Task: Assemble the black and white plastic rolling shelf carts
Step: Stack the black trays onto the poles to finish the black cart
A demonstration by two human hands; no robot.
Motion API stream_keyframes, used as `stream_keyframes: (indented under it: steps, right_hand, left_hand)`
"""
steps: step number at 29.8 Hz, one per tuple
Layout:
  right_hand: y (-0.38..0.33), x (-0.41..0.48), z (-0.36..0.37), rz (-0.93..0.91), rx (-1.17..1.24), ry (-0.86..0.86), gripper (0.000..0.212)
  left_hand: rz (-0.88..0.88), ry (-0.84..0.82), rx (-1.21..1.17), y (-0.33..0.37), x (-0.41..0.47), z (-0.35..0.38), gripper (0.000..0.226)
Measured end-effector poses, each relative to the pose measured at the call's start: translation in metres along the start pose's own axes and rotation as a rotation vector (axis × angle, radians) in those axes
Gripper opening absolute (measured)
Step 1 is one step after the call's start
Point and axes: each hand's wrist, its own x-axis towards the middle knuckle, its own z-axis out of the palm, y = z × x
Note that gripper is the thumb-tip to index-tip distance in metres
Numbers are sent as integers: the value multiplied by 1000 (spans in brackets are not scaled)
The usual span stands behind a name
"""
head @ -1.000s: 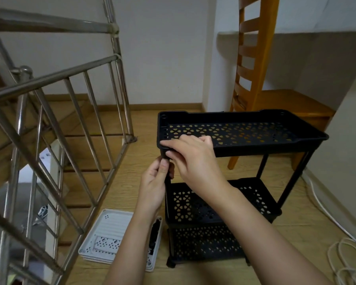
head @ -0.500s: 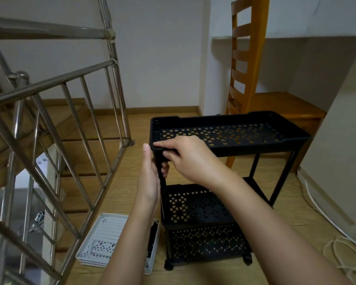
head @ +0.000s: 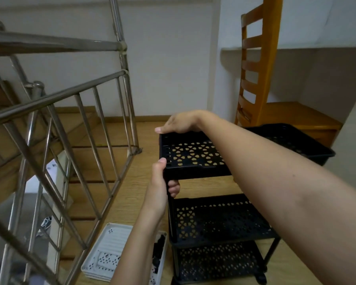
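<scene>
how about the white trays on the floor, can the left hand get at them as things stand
Probably yes, once it lets go. The left hand grips the black cart under its top shelf, but the white trays lie on the floor just below it, beside the cart, open from above.

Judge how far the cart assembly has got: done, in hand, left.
Done: the black cart stands with three shelves on posts. In hand: left hand grips the near corner post, right hand holds the far corner of the top shelf, seemingly seating it. Left: the white trays lie stacked on the floor, unassembled.
</scene>
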Motion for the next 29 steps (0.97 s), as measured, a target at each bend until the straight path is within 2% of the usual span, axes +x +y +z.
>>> stream_keyframes:
  steps: [4, 6, 8, 9, 11, 12, 14, 17, 19, 21, 24, 29]
  right_hand:
    - [15, 12, -7, 0, 135, -92, 44]
    - [29, 14, -10, 6, 195, -153, 47]
    - [42, 16, -12, -6, 225, -163, 40]
    - [45, 17, -12, -17, 230, -144, 37]
    - [50, 20, -9, -43, 234, -102, 35]
    - [51, 20, -8, -53, 230, -92, 35]
    - [51, 20, -7, -61, 225, -108, 38]
    - [50, 18, -6, -60, 241, -126, 49]
    - [49, 18, -5, -61, 239, -120, 55]
    - [49, 18, -4, -57, 255, -123, 58]
    - [48, 19, -1, -41, 279, -115, 55]
    - [49, 14, 1, -39, 237, -25, 33]
  left_hand:
    - [-32, -40, -18, 1, 3, -6, 43]
    - [-36, -111, -47, 2, 3, -4, 38]
    - [-23, -181, -95, 2, 4, -5, 38]
    - [-16, -205, -83, 3, 4, -7, 38]
    - [10, -227, 89, 3, 2, -14, 48]
    - [28, -217, 194, 2, 4, -19, 51]
    - [5, -130, 254, 5, 14, -25, 53]
    - [-11, -10, 335, 0, 48, -33, 33]
    - [-20, -37, 299, -8, 59, -31, 28]
    - [-52, -88, 169, -2, 56, -19, 39]
    - [-61, -209, 115, 13, 57, -3, 56]
    - [-111, -209, 167, 32, 67, 0, 46]
